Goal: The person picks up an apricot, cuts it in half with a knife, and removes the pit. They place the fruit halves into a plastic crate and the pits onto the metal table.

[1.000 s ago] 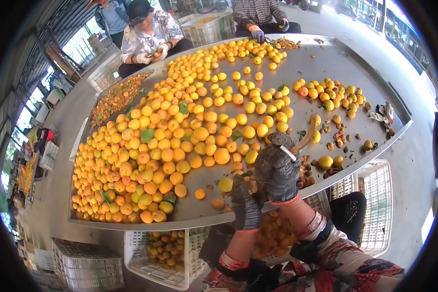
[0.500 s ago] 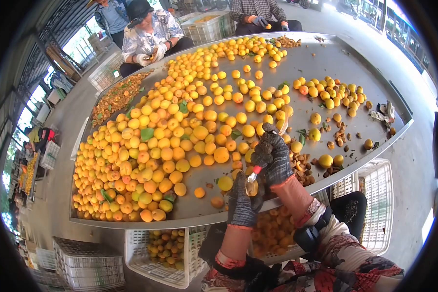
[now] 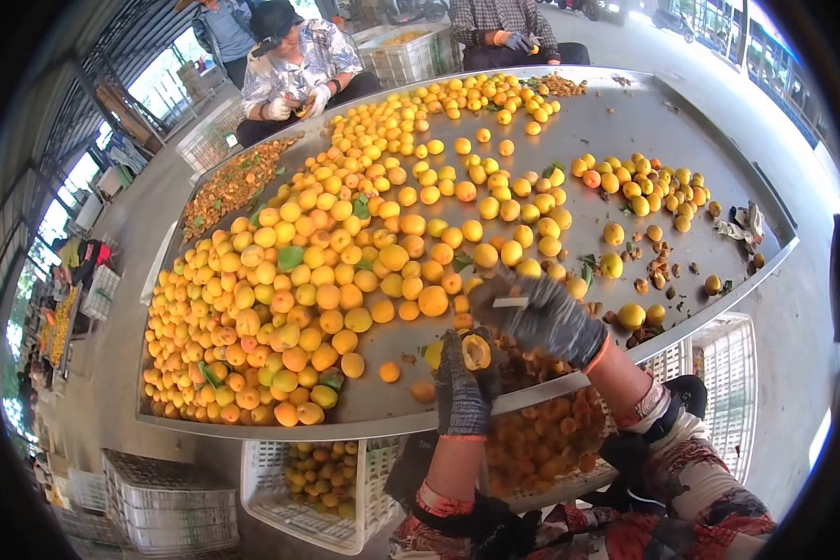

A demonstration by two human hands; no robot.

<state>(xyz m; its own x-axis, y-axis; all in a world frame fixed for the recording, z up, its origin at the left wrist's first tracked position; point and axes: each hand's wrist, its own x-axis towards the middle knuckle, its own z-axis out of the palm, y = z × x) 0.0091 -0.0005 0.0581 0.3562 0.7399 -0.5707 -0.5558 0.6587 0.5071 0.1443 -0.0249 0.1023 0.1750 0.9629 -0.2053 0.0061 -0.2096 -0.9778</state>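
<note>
- left hand (image 3: 465, 397) is pinching a cut fruit (image 3: 476, 352), fingers nearly closed
- right hand (image 3: 553, 320), curled just beyond them, is probably gripping a knife (image 3: 511, 301)
- slack pinching could be dropping the fruit

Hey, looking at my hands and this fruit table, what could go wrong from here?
The opened fruit could slip from your left hand, since its wet cut face is exposed.

The tool in your right hand is close to your left; a slip might catch those fingers.

The yellow fruit near the table's edge might roll off if bumped.
</note>
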